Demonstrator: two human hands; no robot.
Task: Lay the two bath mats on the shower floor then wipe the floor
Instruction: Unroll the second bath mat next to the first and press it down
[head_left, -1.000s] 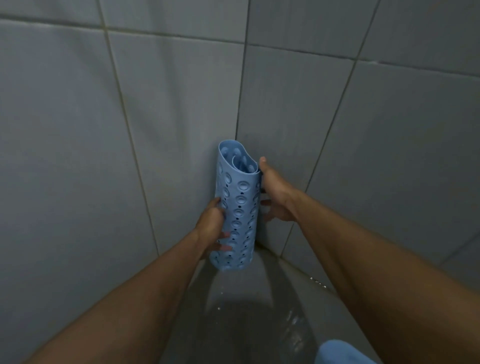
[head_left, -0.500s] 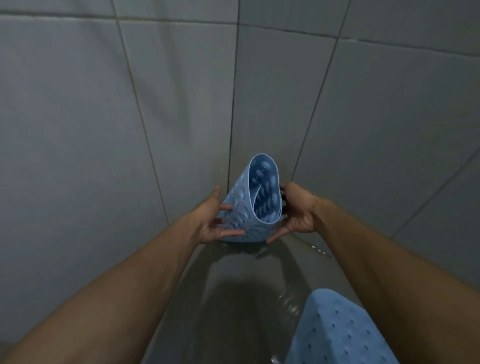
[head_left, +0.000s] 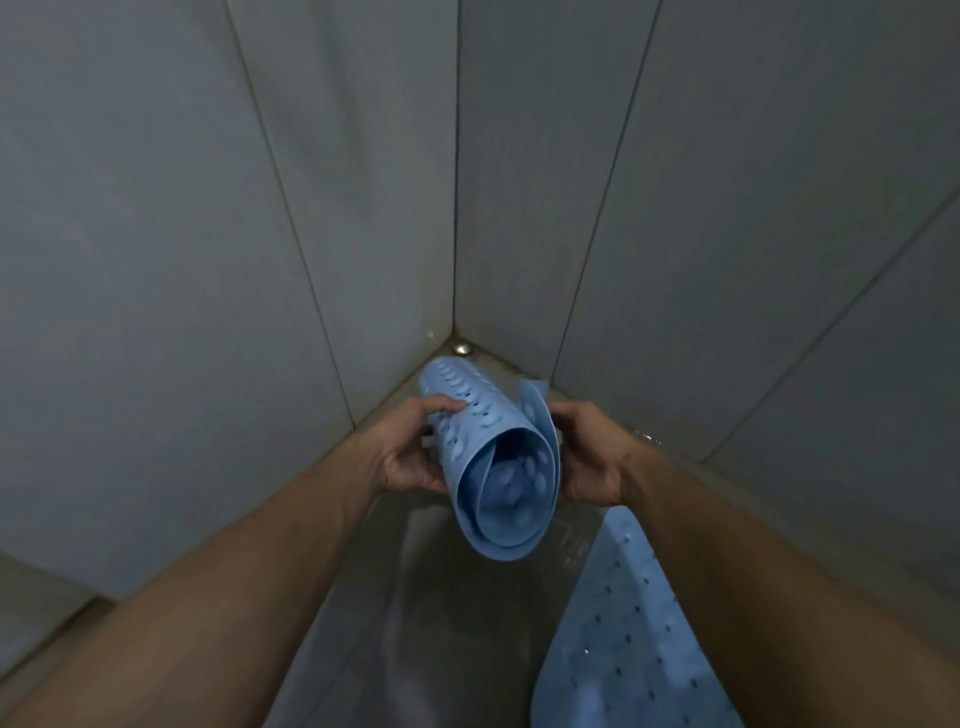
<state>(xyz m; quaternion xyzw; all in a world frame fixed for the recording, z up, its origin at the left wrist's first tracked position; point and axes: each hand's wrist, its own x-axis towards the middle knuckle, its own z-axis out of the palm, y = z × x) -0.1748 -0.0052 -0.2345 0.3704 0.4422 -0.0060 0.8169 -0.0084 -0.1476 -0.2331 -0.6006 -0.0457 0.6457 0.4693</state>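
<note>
A rolled light-blue bath mat (head_left: 498, 457) with holes and suction cups hangs low over the wet shower floor (head_left: 436, 613), its open end facing me. My left hand (head_left: 410, 447) grips its left side, thumb across the top. On the roll's right side my right hand (head_left: 587, 457) holds it with curled fingers. A second blue mat (head_left: 628, 639) lies flat on the floor at the lower right, partly hidden under my right forearm.
Grey tiled walls (head_left: 208, 260) meet in a corner straight ahead. A small round metal fitting (head_left: 461, 347) sits in that corner at floor level. Water glistens on the floor near the right wall.
The roll has tipped from upright against the wall to pointing its open end at me, and come down towards the floor. More of the flat mat shows now.
</note>
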